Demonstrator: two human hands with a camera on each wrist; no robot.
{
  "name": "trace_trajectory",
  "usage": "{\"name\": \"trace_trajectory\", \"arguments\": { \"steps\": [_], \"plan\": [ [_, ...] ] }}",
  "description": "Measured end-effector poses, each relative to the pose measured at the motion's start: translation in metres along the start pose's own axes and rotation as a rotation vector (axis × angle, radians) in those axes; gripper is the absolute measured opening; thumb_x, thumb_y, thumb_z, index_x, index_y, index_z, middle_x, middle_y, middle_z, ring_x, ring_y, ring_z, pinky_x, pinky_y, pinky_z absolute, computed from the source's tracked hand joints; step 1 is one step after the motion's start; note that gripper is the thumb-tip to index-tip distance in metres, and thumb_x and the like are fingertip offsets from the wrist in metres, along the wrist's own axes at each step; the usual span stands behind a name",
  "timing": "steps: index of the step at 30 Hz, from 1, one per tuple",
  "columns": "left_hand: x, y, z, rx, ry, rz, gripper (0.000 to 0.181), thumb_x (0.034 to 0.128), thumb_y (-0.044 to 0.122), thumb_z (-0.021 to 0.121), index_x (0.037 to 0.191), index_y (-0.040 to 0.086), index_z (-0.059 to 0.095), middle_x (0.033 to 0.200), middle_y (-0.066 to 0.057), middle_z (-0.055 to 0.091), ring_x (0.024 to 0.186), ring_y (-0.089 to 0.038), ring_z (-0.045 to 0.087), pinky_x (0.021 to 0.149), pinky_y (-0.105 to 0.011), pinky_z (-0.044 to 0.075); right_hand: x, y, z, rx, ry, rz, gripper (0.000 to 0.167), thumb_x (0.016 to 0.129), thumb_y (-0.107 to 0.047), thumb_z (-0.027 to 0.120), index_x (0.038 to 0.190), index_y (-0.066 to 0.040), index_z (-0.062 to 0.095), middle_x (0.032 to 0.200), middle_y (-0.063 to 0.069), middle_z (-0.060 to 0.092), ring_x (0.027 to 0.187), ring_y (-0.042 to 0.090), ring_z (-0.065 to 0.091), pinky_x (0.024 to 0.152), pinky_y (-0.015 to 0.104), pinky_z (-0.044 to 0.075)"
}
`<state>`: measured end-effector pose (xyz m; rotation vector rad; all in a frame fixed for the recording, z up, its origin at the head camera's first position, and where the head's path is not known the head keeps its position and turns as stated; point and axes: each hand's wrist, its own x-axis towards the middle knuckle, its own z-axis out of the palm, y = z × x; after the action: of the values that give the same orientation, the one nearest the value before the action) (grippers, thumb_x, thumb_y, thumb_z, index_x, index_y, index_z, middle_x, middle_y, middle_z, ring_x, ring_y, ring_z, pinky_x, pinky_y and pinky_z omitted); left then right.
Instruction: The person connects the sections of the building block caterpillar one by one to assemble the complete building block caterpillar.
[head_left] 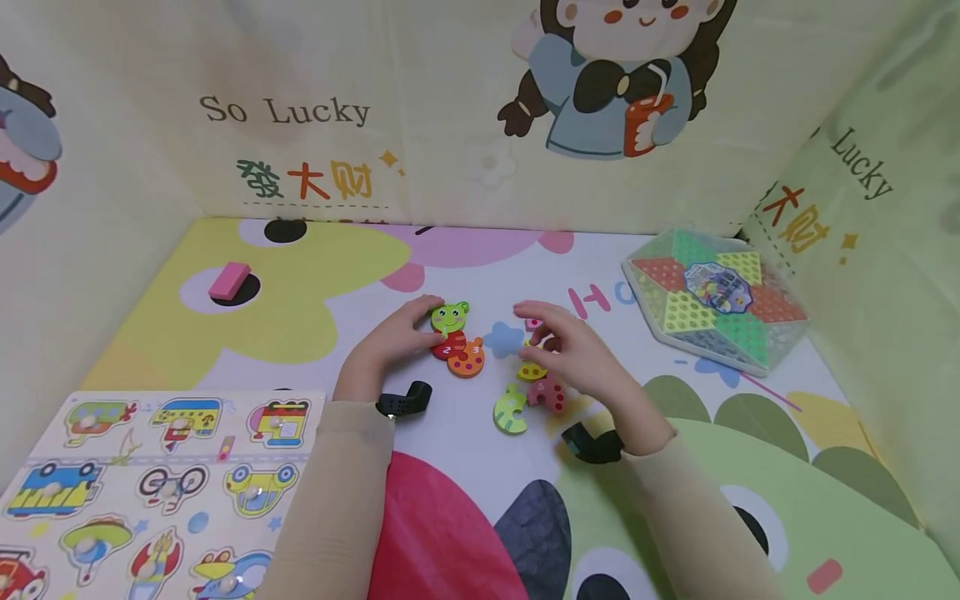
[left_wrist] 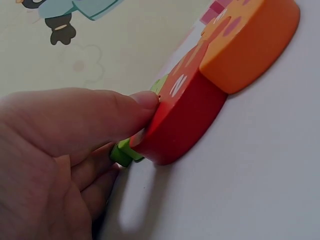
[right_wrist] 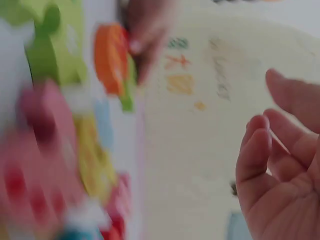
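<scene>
In the head view, my left hand (head_left: pixel 392 335) grips the green puzzle piece with a smiling face (head_left: pixel 450 318). Its thumb (left_wrist: pixel 125 112) lies against the red piece numbered 2 (left_wrist: pixel 182 117) in the left wrist view, with the other fingers behind the green one. An orange spotted piece numbered 3 (head_left: pixel 467 360) joins the red piece; all three lie flat. My right hand (head_left: pixel 576 350) hovers over loose pieces with loosely bent fingers and holds nothing. Beneath and beside it are a yellow piece (head_left: pixel 529 372), a pink spotted piece (head_left: pixel 549 395) and a light green piece (head_left: pixel 510 413).
A vehicle puzzle board (head_left: pixel 202 467) lies at the front left. A pink block (head_left: pixel 229 282) sits at the back left. At the back right is a clear hexagonal box (head_left: pixel 716 300) of colored pegboard triangles. Printed cloth walls (head_left: pixel 442 108) bound the table.
</scene>
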<state>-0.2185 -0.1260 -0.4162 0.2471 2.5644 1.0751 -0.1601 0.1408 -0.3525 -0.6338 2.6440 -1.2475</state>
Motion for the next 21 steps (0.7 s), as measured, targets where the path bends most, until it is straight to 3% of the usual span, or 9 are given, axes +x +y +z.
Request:
{"name": "trace_trajectory", "arguments": {
  "steps": [4,8,15,21],
  "plan": [
    [0.000,-0.001,0.000,-0.006,-0.005,0.000,0.063,0.0833,0.029,0.059,0.140,0.024,0.033,0.151,-0.002,0.023,0.140,-0.022,0.016,0.111,-0.050,0.021,-0.022,0.007,-0.027,0.036,0.040,-0.027,0.050,0.083,-0.009,0.064,0.131,-0.011,0.048,0.132,0.007,0.047,0.088,0.013,0.052,0.075,0.017,0.049],
    [-0.001,-0.002,0.002,-0.016,-0.005,-0.013,0.062,0.0834,0.029,0.059,0.140,0.025,0.033,0.150,-0.001,0.023,0.140,-0.021,0.016,0.111,-0.050,0.021,-0.040,0.018,-0.037,0.057,0.027,-0.034,0.049,0.084,-0.005,0.061,0.130,-0.008,0.047,0.128,0.011,0.047,0.089,0.012,0.052,0.073,0.015,0.049],
    [-0.001,-0.001,0.002,-0.012,0.005,-0.011,0.063,0.0832,0.030,0.059,0.140,0.025,0.034,0.150,-0.001,0.024,0.140,-0.021,0.017,0.110,-0.050,0.023,-0.048,0.038,-0.023,0.039,-0.117,-0.058,0.052,0.081,-0.005,0.064,0.129,-0.002,0.046,0.125,0.015,0.049,0.095,0.025,0.055,0.074,0.023,0.051],
    [0.000,0.000,0.001,-0.015,0.006,-0.008,0.062,0.0835,0.029,0.059,0.140,0.025,0.033,0.150,-0.001,0.023,0.140,-0.021,0.017,0.111,-0.050,0.022,-0.045,0.050,-0.009,-0.141,-0.194,0.004,0.053,0.080,-0.013,0.068,0.128,-0.008,0.048,0.102,0.006,0.056,0.082,0.015,0.051,0.069,0.024,0.048]
  ]
}}
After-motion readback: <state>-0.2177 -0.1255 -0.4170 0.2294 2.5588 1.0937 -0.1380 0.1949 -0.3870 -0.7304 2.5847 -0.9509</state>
